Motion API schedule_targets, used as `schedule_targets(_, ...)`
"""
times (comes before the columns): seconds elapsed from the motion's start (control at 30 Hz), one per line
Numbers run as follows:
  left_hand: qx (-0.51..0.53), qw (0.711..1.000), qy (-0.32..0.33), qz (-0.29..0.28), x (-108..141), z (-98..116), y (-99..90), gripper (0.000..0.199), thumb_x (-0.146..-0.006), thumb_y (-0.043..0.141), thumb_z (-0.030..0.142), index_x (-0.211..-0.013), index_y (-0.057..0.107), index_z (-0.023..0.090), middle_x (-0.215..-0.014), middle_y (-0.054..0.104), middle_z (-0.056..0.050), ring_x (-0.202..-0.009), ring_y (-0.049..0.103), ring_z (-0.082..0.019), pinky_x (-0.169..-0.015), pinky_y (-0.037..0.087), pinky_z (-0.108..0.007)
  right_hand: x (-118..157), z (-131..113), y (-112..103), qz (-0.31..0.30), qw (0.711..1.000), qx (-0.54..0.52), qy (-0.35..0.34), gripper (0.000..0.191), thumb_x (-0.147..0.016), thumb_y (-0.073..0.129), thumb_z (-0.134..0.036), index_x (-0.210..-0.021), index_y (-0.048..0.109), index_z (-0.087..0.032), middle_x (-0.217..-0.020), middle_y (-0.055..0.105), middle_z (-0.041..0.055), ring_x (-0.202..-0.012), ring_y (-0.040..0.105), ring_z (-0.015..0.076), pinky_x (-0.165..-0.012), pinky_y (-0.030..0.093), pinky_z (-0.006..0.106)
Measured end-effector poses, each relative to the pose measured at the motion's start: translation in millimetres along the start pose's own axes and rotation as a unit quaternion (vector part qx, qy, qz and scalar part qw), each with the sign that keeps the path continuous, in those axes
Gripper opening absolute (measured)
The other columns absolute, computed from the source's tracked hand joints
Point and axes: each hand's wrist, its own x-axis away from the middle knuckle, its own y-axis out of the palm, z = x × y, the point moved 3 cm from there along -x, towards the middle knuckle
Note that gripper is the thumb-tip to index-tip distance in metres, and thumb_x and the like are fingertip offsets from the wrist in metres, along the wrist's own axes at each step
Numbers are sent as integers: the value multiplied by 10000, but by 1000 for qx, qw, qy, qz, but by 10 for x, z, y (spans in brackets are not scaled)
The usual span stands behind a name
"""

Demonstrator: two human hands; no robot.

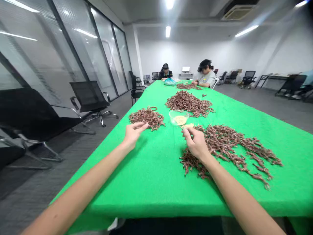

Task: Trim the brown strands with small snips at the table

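My left hand [134,133] is at the near edge of a small pile of reddish-brown twisted pieces [148,118], fingers pinched together; what they hold, if anything, is too small to tell. A thin stick is pinched in my right hand [195,140], its far end reaching toward a clear round bowl [173,119] of pale yellowish stuff [180,120]. Beside the bowl lies a small pale-yellow item [188,125], partly behind my fingers. A wide spread of the same brown pieces [227,140] lies beside and under my right hand.
Beyond the bowl, a larger brown pile [189,101] sits on the green-covered table [151,182]. A brown ring [153,108] lies by the left pile. Farther off are another pile [187,86], a blue bag [169,81] and two seated people. Office chairs [89,96] stand left.
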Motion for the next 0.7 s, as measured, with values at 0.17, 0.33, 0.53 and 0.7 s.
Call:
schedule_targets(0.17, 11, 997, 36, 67, -529, 53, -57, 463, -584, 911, 461, -886, 797, 128, -1014, 788, -141, -1023, 714, -298, -985, 531, -415, -8, -5, -2, -5, 1000, 7, -8, 408, -1011, 414, -496, -786, 592, -205, -704, 604, 19, -663, 553, 163, -687, 374, 289)
schedule_targets(0.33, 10, 993, 51, 105, -977, -1, -46, 274, -625, 874, 304, -815, 764, 140, -988, 782, -131, -931, 726, -256, -921, 561, -380, -10, -33, 4, -14, 1000, 23, 1, 407, -1008, 408, -497, -780, 586, -210, -704, 612, 23, -668, 552, 168, -692, 376, 289)
schedule_targets(0.53, -5, 994, 31, 107, -1322, -162, 10, 204, -633, 826, 167, -807, 726, 133, -886, 763, -111, -834, 717, -211, -898, 562, -357, -6, -53, 26, -24, 999, 36, 1, 403, -1007, 416, -486, -783, 606, -211, -686, 618, 25, -664, 567, 169, -686, 386, 279)
schedule_targets(0.7, -17, 994, 10, 109, -1406, -298, 71, 203, -626, 817, 142, -796, 706, 137, -810, 743, -90, -808, 714, -206, -894, 564, -360, -5, -31, 33, -33, 998, 47, 1, 391, -1007, 419, -472, -796, 619, -210, -721, 652, 37, -674, 568, 171, -694, 383, 283)
